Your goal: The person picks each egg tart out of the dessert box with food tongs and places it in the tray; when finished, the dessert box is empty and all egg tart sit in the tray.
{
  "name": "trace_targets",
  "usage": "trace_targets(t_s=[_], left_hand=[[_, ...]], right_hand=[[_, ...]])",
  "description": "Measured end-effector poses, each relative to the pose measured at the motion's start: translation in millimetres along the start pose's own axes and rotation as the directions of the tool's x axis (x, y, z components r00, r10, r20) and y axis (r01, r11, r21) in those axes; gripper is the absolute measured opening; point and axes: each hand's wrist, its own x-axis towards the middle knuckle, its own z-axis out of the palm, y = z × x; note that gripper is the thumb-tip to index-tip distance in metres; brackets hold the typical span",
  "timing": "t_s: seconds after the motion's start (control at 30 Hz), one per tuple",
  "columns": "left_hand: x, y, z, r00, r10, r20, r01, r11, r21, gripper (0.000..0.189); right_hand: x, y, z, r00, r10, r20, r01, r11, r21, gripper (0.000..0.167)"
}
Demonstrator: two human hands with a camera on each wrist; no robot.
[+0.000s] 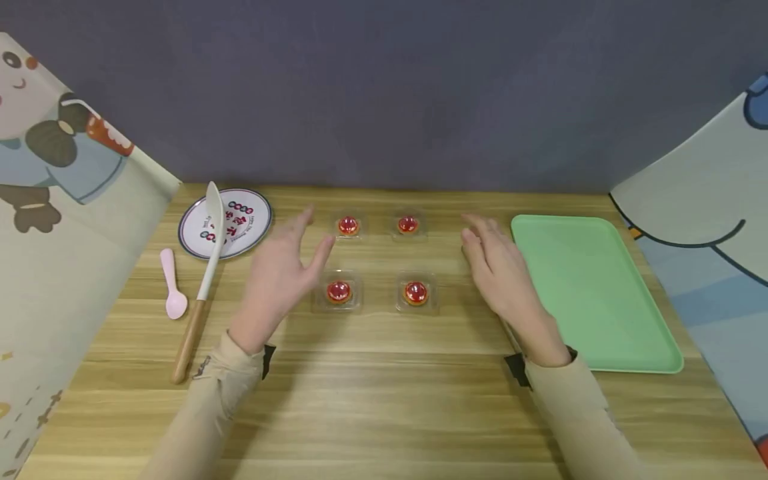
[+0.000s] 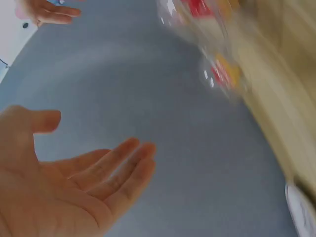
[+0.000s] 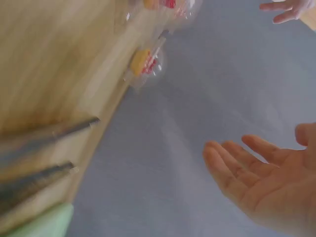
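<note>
Clear plastic cases (image 1: 357,292), four in all, each with a red-topped tart (image 1: 339,292) inside, stand in two rows on a wooden surface (image 1: 384,407), between a person's two hands. Both are bare and hold nothing: the left hand (image 1: 277,277) hangs near the two left-hand cases, thumb spread well away from the fingers, while the right hand (image 1: 501,270), its fingers also free, is poised between the right-hand cases and a green tray (image 1: 594,293). The step in hand looks like a reach, with no grasp made. A next move toward a case would call for choosing one, lowering thumb and fingers to its sides and pinching lightly, since the thin plastic could buckle. At left, a long-handled spoon (image 1: 209,273) lies across a printed plate (image 1: 258,233), a pink spoon (image 1: 177,305) beside it. Two dark tips (image 3: 64,169) near the tray, seen in the right wrist view, are too blurred to identify.
</note>
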Motion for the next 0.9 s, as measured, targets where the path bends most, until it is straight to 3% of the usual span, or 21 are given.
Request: trace_targets(t_s=[0.13,0.3,0.43,0.53,0.73,0.9], left_hand=[[-0.7,11.9,13.6,0.999,-0.023,0.032,0.028,0.987,-0.155,0.057],[-4.6,26.6,34.0,0.994,-0.037,0.105,0.064,0.963,-0.262,0.058],[-7.7,35.4,49.6,0.983,-0.030,0.179,0.081,0.955,-0.285,0.058],[-10.2,41.1,57.4,0.974,-0.002,0.228,0.060,0.967,-0.246,0.056],[-12.6,53.1,69.6,0.931,0.000,0.366,0.081,0.975,-0.208,0.057],[-13.0,56.3,79.2,0.881,-0.034,0.472,0.142,0.970,-0.196,0.060]], right_hand=[[-0.3,8,6,0.999,0.048,0.026,-0.050,0.996,0.075,0.049],[0.2,17,10,0.990,0.105,0.092,-0.116,0.986,0.123,0.049],[1.9,21,14,0.973,0.153,0.171,-0.175,0.977,0.123,0.049],[2.6,24,18,0.950,0.177,0.256,-0.205,0.975,0.087,0.048],[-0.6,29,28,0.886,0.141,0.441,-0.163,0.987,0.011,0.044],[-1.8,29,36,0.856,0.120,0.503,-0.150,0.988,0.021,0.045]])
